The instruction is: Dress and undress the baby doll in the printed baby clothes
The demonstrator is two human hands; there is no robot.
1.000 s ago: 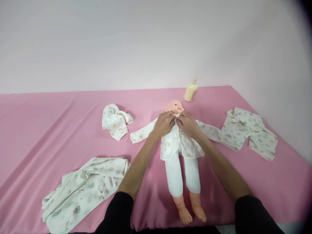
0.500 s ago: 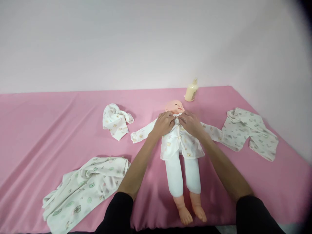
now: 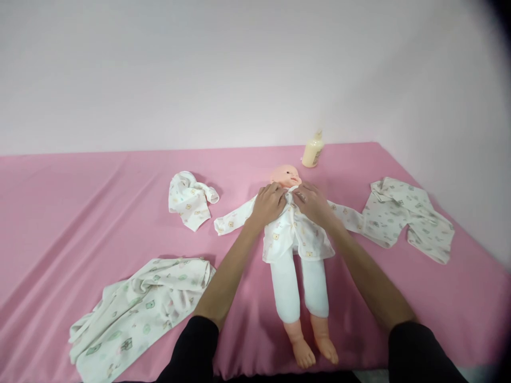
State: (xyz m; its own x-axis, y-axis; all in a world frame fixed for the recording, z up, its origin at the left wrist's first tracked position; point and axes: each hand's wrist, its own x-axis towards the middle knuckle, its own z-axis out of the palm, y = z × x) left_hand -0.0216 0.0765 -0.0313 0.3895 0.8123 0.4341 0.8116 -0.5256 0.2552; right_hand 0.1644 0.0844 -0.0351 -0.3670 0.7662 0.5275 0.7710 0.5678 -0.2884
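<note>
A baby doll (image 3: pixel 286 174) lies on its back, head toward the wall and bare feet toward me. It wears a white printed jacket (image 3: pixel 279 236), its sleeves spread to both sides, and its legs are white. At the jacket's neckline my left hand (image 3: pixel 268 204) has its fingers closed on the left front edge. Just across from it, my right hand (image 3: pixel 313 204) pinches the other front edge. The two hands are a small gap apart, below the doll's chin. Whatever fastener lies under the fingertips is too small to make out.
Pink cloth (image 3: pixel 120 213) covers the bed against the wall. A pump bottle (image 3: pixel 312 153) stands behind the doll's head. Left lie a small crumpled printed garment (image 3: pixel 189 199) and a larger printed cloth (image 3: pixel 143 314). Printed pants (image 3: pixel 407 218) lie at right, touching the jacket's sleeve.
Both hands stay at the jacket's neckline; the right fingers have shifted slightly. The doll and the other garments have not moved.
</note>
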